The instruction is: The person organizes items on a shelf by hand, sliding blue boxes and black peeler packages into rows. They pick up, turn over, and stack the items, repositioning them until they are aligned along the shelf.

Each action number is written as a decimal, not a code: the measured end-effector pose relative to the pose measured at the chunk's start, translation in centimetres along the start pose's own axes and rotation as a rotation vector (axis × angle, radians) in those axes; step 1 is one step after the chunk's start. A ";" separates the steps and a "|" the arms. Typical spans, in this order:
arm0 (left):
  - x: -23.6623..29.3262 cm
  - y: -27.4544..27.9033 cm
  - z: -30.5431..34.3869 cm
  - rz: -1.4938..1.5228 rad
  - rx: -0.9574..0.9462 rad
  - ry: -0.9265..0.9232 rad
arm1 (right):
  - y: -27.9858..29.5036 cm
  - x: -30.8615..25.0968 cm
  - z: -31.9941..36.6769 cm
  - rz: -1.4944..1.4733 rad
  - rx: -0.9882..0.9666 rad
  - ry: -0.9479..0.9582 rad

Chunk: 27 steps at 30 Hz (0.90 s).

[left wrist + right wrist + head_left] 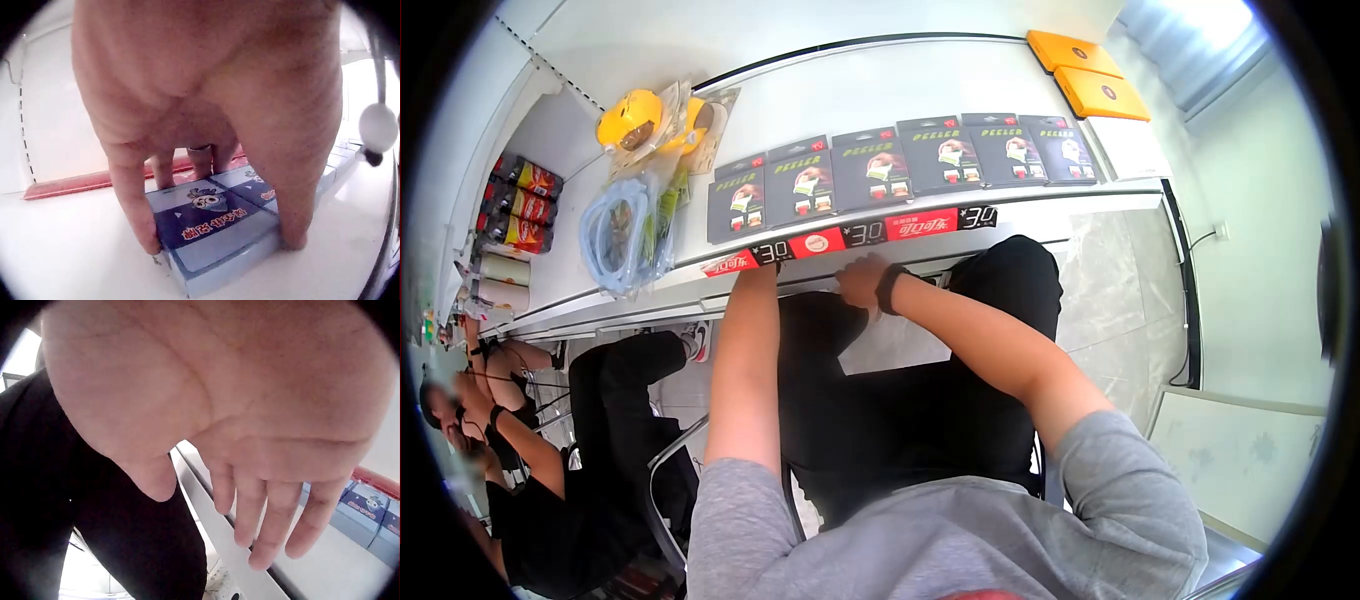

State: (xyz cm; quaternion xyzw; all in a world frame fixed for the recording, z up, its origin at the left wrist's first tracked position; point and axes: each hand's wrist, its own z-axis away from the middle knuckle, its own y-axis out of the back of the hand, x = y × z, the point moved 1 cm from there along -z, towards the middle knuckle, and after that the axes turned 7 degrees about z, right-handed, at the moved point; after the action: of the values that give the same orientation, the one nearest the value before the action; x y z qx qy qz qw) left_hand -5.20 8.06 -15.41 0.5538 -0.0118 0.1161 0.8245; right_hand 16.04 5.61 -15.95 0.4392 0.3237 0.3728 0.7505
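In the left wrist view, my left hand [206, 81] reaches down over blue playing-card boxes [209, 215] on a white lower shelf [81, 250]. Its thumb and fingers grip the sides of the front pair. In the head view that hand is hidden under the upper shelf's front edge, leaving the forearm [745, 370] in sight. My right hand [862, 280] hovers by the shelf edge, below the price strip. Its fingers [275, 519] stretch out, relaxed and holding nothing, in the right wrist view. Beyond them sit more blue card boxes [365, 509].
On the upper shelf stands a row of dark peeler packs [870, 170]. Yellow packaged items [635, 120] and bagged light-blue rings [620, 225] lie at its left, orange boxes [1100, 92] at the back right. My knees are under the shelf; another seated person [590, 470] is on the left.
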 end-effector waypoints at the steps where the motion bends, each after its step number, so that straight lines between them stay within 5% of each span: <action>1: 0.2 0.1 0.2 0.001 -0.005 -0.006 | 0.1 0.1 0.0 0.002 0.005 -0.002; 10: 2.4 1.0 4.1 0.000 -0.079 -0.134 | 0.8 -0.1 1.5 0.141 -0.198 0.094; 13: 3.7 2.4 6.3 0.214 -0.011 -0.428 | -0.3 -2.0 3.1 0.121 -0.420 0.161; 14: 4.9 3.6 7.7 0.364 -0.172 -0.428 | -1.2 -2.4 3.4 0.089 -0.359 0.232; 18: 9.0 7.4 12.7 0.173 -0.133 -0.570 | -4.3 -4.3 5.3 0.094 -0.059 0.417; 22: 10.3 8.4 15.9 0.348 -0.184 -0.633 | -1.4 -6.4 8.2 -0.037 -0.053 0.541; 24: 10.3 9.4 17.2 0.397 -0.145 -0.715 | -0.5 -7.2 8.0 -0.125 0.099 0.695; 25: 10.4 10.5 18.2 0.622 -0.181 -0.694 | -0.2 -7.4 8.0 -0.315 0.391 0.747; 26: 10.4 11.4 19.1 0.847 -0.218 -0.668 | 0.0 -7.2 8.0 -0.313 0.387 0.752; 27: 10.0 12.0 19.6 0.947 -0.212 -0.623 | 2.8 -7.0 9.0 -0.245 0.642 0.742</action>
State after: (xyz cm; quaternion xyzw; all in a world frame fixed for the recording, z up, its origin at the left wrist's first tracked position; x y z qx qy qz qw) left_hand 4.18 -3.77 4.51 0.4106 -0.5121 0.3022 0.6913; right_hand 19.01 -3.10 -8.67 0.4447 0.7161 0.2948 0.4501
